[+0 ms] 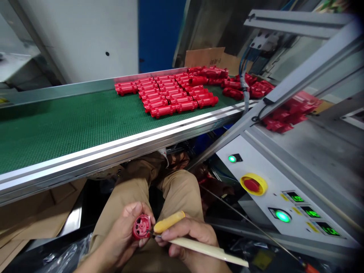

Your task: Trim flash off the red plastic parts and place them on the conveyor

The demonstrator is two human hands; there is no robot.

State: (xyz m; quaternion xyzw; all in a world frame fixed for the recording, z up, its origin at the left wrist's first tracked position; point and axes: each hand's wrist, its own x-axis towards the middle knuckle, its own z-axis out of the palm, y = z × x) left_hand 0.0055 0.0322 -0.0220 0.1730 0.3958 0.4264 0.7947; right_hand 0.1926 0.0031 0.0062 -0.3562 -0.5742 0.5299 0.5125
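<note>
Low in front of my lap, my left hand [125, 231] is closed around a red plastic cylinder [142, 226]. Its round, spoked end faces up at me. My right hand [196, 239] grips a slim cream-handled tool [209, 250], whose thin dark tip meets the rim of the red cylinder. What kind of blade or point it has is too small to tell. A yellow finger cover [170, 222] sits over one finger of the right hand.
Beyond my knees runs a green conveyor belt [71, 125] with a metal edge, bearing rows of red plastic parts [170, 94]. At right stands a machine panel [256, 204] with an emergency stop button [253, 184] and lit displays. Cardboard [36, 216] lies at lower left.
</note>
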